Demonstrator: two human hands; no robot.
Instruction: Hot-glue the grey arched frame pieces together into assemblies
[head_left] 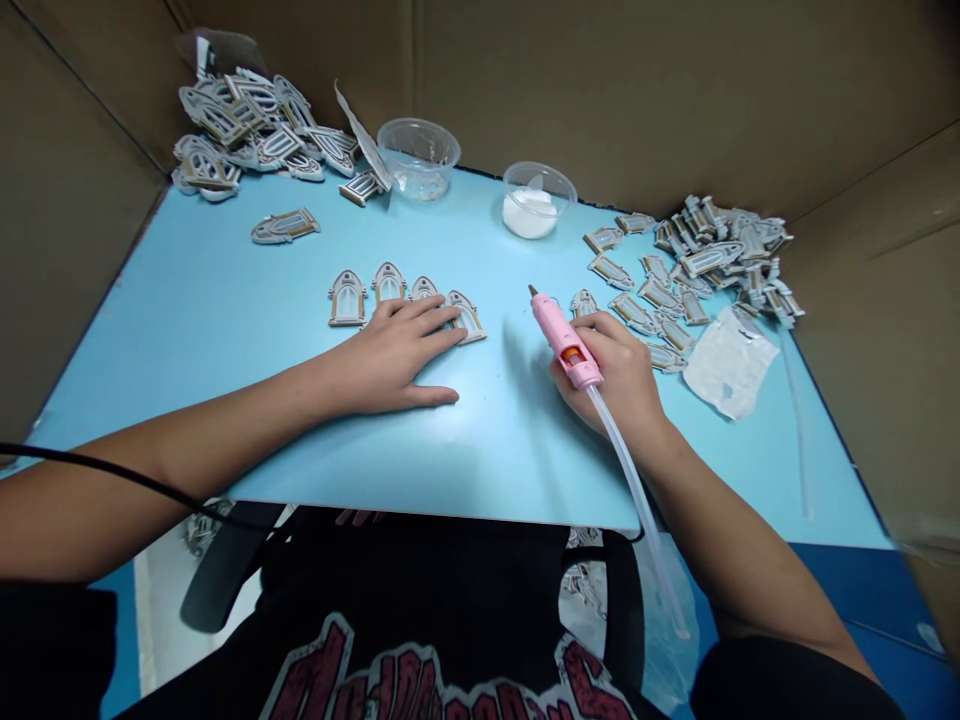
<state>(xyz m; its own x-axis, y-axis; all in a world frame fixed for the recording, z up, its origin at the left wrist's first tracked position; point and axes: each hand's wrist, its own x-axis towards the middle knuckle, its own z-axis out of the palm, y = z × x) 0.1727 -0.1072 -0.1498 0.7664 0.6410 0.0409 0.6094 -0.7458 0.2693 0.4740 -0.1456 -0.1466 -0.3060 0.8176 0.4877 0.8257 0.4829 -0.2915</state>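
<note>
Two bare hands work above a pale blue tabletop point(225, 310). The left hand point(394, 355) lies flat and open, palm down, grasping nothing. Its fingertips reach over the nearest of four arched window pieces point(347, 298), which stand in a slightly curved row, gray-white with tan edges. The right hand point(611, 375) is closed around a pink hot glue gun point(566, 340), its nozzle pointing away from the person and up the table, with no piece touching it. A long clear glue stick point(637, 500) trails from the gun's rear end past the table edge.

Just beyond the right hand, many narrow gray and tan pieces point(637, 312) scatter toward a heap of them point(720, 250). A crumpled translucent plastic bag point(729, 362) lies beside the heap. Farther left, a larger pile of arched pieces point(240, 130) sits in the corner, with one lying apart point(285, 226). Two clear plastic cups stand between the piles, one nearly bare point(418, 158), the other holding white material point(534, 200). Cardboard walls point(600, 80) surround the table.
</note>
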